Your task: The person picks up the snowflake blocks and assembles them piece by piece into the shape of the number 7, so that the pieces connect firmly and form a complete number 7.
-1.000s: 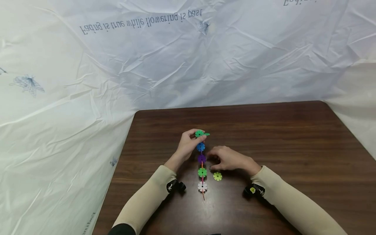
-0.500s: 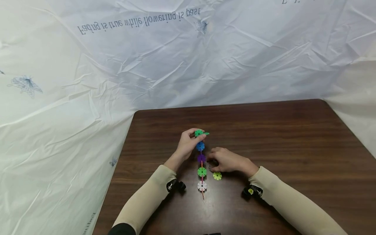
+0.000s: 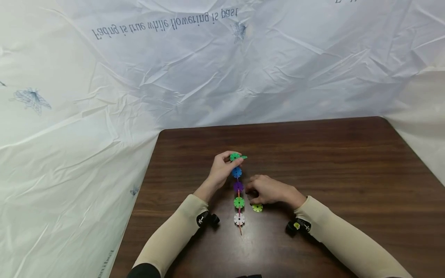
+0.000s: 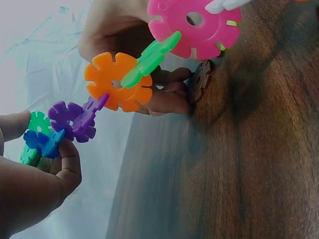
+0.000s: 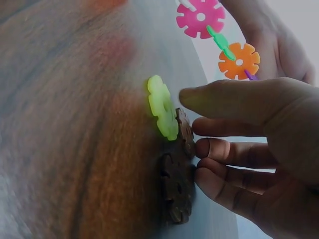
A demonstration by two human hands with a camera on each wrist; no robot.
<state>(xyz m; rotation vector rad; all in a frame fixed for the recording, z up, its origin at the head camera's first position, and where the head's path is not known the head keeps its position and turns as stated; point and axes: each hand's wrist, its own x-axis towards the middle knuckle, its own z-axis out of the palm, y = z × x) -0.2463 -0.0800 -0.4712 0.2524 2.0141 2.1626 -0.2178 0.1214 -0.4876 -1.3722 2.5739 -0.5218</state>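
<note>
A chain of slotted, interlocking plastic discs runs away from the body. It includes a white disc [image 3: 239, 219], a pink disc [image 4: 169, 20], an orange disc [image 4: 99, 74], a purple disc [image 4: 62, 117] and a blue disc [image 3: 237, 172]. My left hand [image 3: 219, 169] holds its far end, thumb and fingers around the green discs [image 3: 234, 157] and blue disc. Right of the chain, my right hand [image 3: 272, 190] hovers low with bent, parted fingers. Its fingertips are right at two brown discs [image 5: 175, 186] on the table, and its thumb is near a yellow-green disc [image 5: 160, 107].
The brown wooden table [image 3: 330, 162] has rounded far corners. White cloth [image 3: 194, 77] with printed writing and flowers hangs behind it and at the sides. A black wrist camera [image 3: 208, 220] sits on the left wrist and another camera [image 3: 298, 227] on the right.
My right hand has shifted slightly toward the body, its thumb now overlapping the yellow-green disc's edge in the head view. My left hand keeps its hold on the chain.
</note>
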